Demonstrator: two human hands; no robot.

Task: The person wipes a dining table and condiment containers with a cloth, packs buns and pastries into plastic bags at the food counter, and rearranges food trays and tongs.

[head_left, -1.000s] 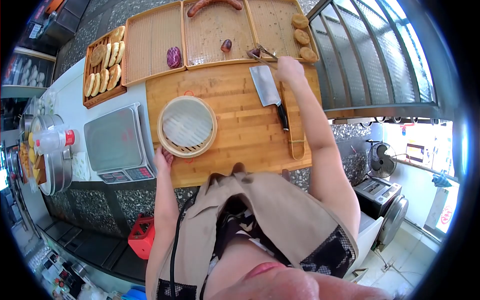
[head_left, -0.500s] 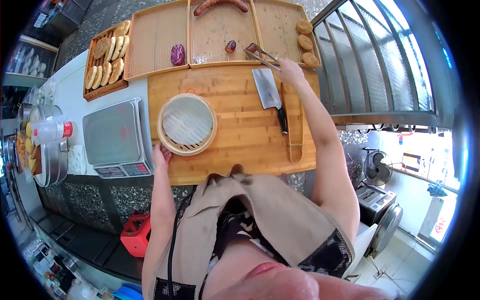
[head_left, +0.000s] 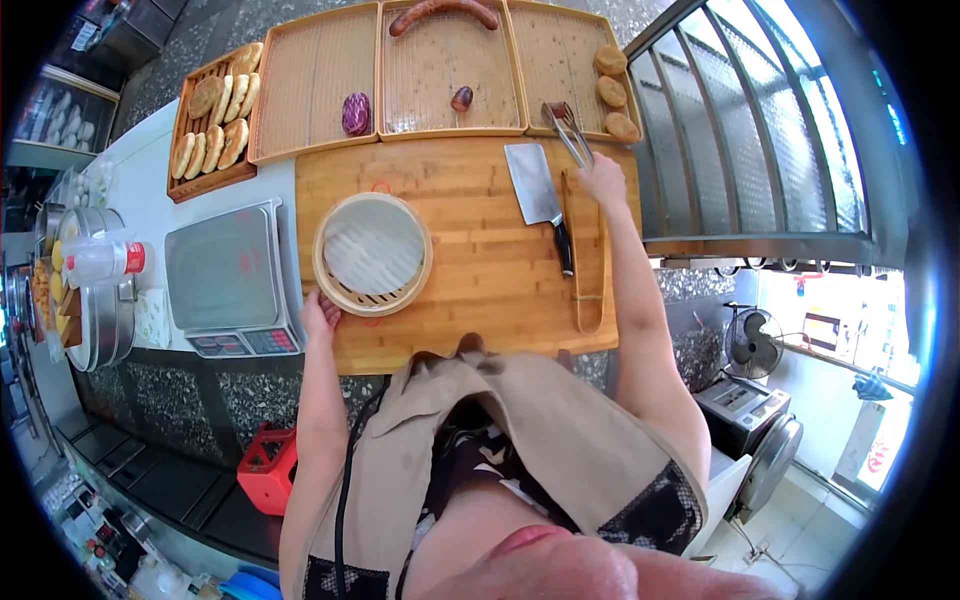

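Note:
My right hand (head_left: 604, 182) is closed around metal tongs (head_left: 572, 135). A small reddish-brown piece, perhaps cut sausage (head_left: 557, 113), shows at the tongs' tips, over the near left part of the right-hand tray (head_left: 560, 60). My left hand (head_left: 320, 314) rests on the board at the lower left of a round bamboo steamer (head_left: 424, 262), thumb and fingers apart beside its rim. A whitish liner (head_left: 375, 245) lies inside the steamer. Between the hands lie a cleaver (head_left: 533, 182) and wooden tongs (head_left: 590, 322).
Behind the wooden board (head_left: 470, 300), the middle tray (head_left: 440, 65) bears a long sausage (head_left: 443, 14) and a short piece (head_left: 461, 98). A purple item (head_left: 356, 114) sits in the left tray (head_left: 310, 70). Flatbreads (head_left: 212, 148) and a scale (head_left: 225, 265) stand left; round buns (head_left: 611, 93) line the right.
My right hand has moved right and slightly nearer, carrying the tongs and brownish piece from the tray divider into the right-hand tray's near edge. My left hand stays beside the steamer.

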